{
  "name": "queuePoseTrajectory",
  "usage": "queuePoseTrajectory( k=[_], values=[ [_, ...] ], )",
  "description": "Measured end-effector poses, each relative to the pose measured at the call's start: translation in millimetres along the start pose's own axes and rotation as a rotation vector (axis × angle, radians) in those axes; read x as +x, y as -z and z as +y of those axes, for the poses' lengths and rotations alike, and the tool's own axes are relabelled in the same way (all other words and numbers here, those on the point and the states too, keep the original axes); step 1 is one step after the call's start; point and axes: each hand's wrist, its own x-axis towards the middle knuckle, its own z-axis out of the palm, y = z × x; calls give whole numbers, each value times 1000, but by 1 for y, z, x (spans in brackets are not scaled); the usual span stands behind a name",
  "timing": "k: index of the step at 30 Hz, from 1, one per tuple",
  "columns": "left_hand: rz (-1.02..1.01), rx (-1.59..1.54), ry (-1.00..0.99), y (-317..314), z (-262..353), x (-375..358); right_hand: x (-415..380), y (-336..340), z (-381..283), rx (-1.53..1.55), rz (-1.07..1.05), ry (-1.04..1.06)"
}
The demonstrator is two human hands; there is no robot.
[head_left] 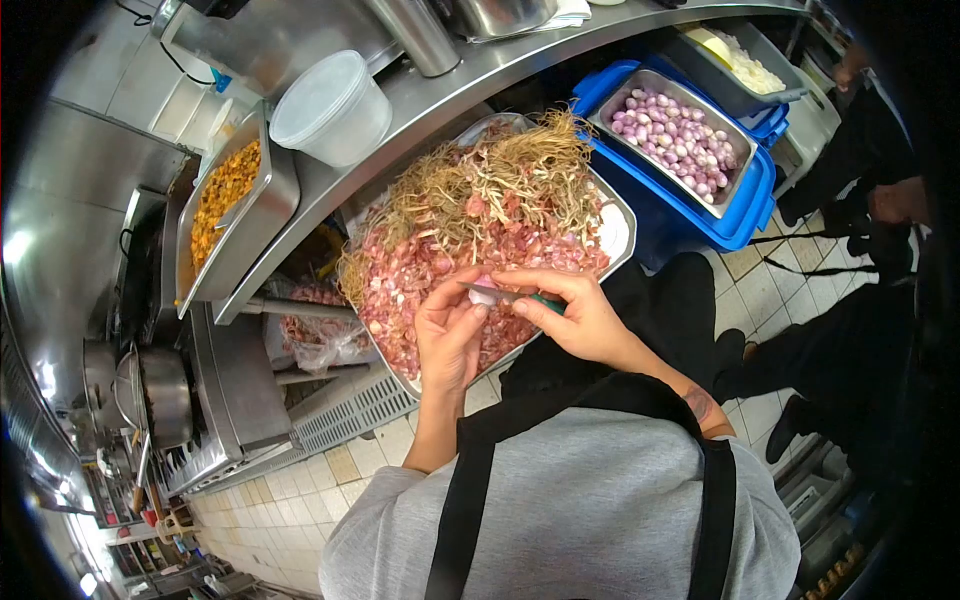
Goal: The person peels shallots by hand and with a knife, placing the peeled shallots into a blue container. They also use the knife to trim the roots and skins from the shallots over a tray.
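Note:
My left hand point(449, 325) pinches a small shallot point(483, 296) between thumb and fingers. In my right hand point(565, 312) is a small paring knife point(499, 291) with a green handle, its blade lying against the shallot. Both hands are over a large metal tray point(622, 245) full of reddish shallot skins point(425, 270) and dry, stringy root ends point(490, 180). To the right, peeled pink shallots point(674, 138) fill a metal pan point(741, 160) that rests on a blue lidded bin point(640, 195).
A steel counter point(400, 120) curves along the far side, bearing a white lidded tub point(335, 108) and a pan of diced orange food point(228, 195). A grey container point(760, 100) holds pale peeled pieces. A pot point(160, 395) stands left. Another person's dark-clothed legs point(820, 345) are at right.

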Motion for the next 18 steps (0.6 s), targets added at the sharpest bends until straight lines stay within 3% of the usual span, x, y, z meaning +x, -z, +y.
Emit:
queuePoseTrajectory(
  k=[5, 8, 12, 15, 18],
  values=[
    [51, 148, -100, 2, 0, -3, 3, 2, -13, -99, -87, 64],
    [-32, 216, -203, 1, 4, -1, 2, 2, -10, -102, -94, 97],
    [-33, 291, -210, 4, 3, 0, 2, 7, -13, -227, -154, -11],
    [-22, 265, -197, 4, 3, 0, 1, 3, -4, -162, -95, 51],
    [-41, 199, -191, 2, 2, -1, -2, 2, -9, 317, -86, -417]
  ],
)
